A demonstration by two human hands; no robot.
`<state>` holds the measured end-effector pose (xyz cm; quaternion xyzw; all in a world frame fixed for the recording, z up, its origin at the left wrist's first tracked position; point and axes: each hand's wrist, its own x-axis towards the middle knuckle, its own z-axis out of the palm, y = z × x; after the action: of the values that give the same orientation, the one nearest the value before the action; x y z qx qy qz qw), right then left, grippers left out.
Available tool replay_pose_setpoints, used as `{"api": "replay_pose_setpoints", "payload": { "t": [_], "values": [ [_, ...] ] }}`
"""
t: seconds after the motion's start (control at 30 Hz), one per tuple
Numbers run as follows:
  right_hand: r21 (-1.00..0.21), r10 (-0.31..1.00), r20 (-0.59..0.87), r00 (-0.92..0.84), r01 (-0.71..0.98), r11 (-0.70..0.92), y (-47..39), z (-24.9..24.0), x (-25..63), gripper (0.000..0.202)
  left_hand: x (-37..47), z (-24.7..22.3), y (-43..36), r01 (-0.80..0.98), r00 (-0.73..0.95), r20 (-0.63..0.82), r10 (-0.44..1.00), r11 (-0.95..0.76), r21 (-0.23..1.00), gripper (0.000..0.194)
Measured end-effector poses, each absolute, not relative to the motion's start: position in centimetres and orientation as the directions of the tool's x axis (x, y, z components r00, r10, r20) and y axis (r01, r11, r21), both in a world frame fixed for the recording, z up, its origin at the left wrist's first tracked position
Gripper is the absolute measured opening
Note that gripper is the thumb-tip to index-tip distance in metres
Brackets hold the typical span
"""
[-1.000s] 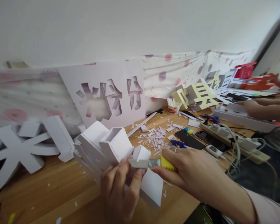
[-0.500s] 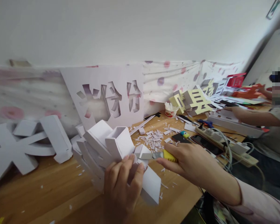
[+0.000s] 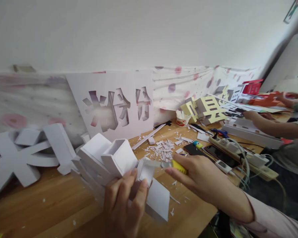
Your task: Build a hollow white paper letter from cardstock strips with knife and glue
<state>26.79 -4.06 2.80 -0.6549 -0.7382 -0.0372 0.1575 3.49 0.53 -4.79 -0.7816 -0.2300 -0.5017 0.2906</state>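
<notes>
My left hand [image 3: 125, 200] grips a white three-dimensional foam character [image 3: 120, 157] near its lower right part, thumb and fingers on its walls. My right hand [image 3: 198, 175] is closed around a yellow utility knife [image 3: 179, 166]. The knife's blade points left and lies against a small white block part of the character, just above my left thumb. The character is tilted above the wooden table [image 3: 52, 205]. Behind it stands a white board [image 3: 101, 124] with character shapes cut out.
White scraps [image 3: 164, 150] lie behind the knife. Another white character [image 3: 17, 158] rests at left. Toward the right are a paper cup [image 3: 182, 118], yellow characters [image 3: 211, 107], phones, and a power strip [image 3: 238, 158] with cables. Another person's arm [image 3: 275, 127] reaches in at far right.
The white character and my left hand have shifted slightly left and tilted. The knife blade has moved a little on the small block. The other person's arms have shifted.
</notes>
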Motion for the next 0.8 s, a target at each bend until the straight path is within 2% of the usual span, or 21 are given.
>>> {"api": "replay_pose_setpoints", "payload": {
  "t": [0.1,0.27,0.53,0.67,0.73,0.8],
  "values": [
    [-0.178,0.950,0.264,-0.166,0.960,0.217,-4.5,3.1,24.9,0.070,4.1,-4.8,-0.3,0.657,0.370,0.925,0.080,-0.726,-0.200,0.036],
    [-0.128,0.942,0.282,-0.183,0.966,0.226,-4.0,2.7,24.7,0.077,4.3,-4.8,-0.9,0.683,0.345,0.932,0.110,-0.710,-0.169,0.035],
    [0.014,0.876,0.427,-0.222,0.971,0.240,-3.1,1.7,26.1,0.081,4.5,-4.9,-0.3,0.679,0.342,0.932,0.120,-0.717,-0.157,0.035],
    [0.032,0.853,0.465,-0.237,0.967,0.252,-2.9,1.4,26.3,0.080,4.6,-4.9,-0.3,0.677,0.332,0.936,0.114,-0.720,-0.153,0.038],
    [0.006,0.876,0.445,-0.186,0.979,0.204,-2.5,1.3,27.0,0.080,4.4,-5.1,-0.4,0.669,0.343,0.933,0.106,-0.726,-0.163,0.038],
    [-0.039,0.894,0.444,-0.060,0.996,0.086,-1.8,1.2,28.3,0.081,3.8,-5.3,-0.4,0.675,0.352,0.930,0.103,-0.716,-0.176,0.036]
  ]
}}
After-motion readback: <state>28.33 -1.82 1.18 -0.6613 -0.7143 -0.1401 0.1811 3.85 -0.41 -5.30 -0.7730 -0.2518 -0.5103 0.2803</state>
